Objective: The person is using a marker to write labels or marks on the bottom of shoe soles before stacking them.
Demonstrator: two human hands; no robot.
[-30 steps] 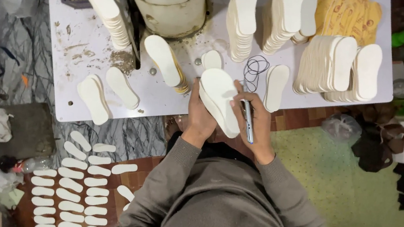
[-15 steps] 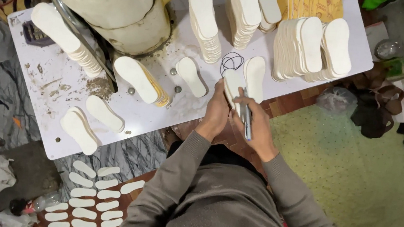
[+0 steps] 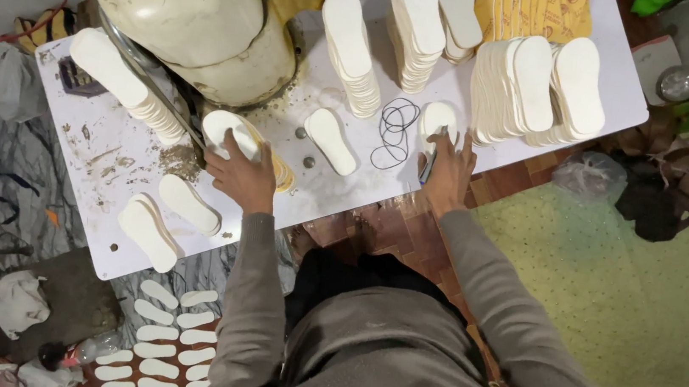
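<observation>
White foam shoe insoles lie in stacks and singles across the white worktable (image 3: 537, 145), which is the broadest thing in view, scuffed and dusty at its left part. On its far edge stands a bulky cream-coloured machine housing (image 3: 185, 6). To the right of it rise tall stacks of white insoles (image 3: 351, 45), and a fanned row of upright white insoles (image 3: 534, 90) runs toward the right end. Near the front left corner lies a small pair of loose insoles (image 3: 162, 221).

The left hand (image 3: 246, 176) rests on top of a low stack of insoles (image 3: 227, 130) just before the machine, its fingers spread flat on the uppermost one. The right hand (image 3: 447, 174) presses a single white insole (image 3: 438, 118) onto the table, fingers apart, with a dark pen (image 3: 427, 166) tucked beside its thumb. Between the hands lie another single insole (image 3: 331, 139) and a loop of thin black cord (image 3: 396, 122).
</observation>
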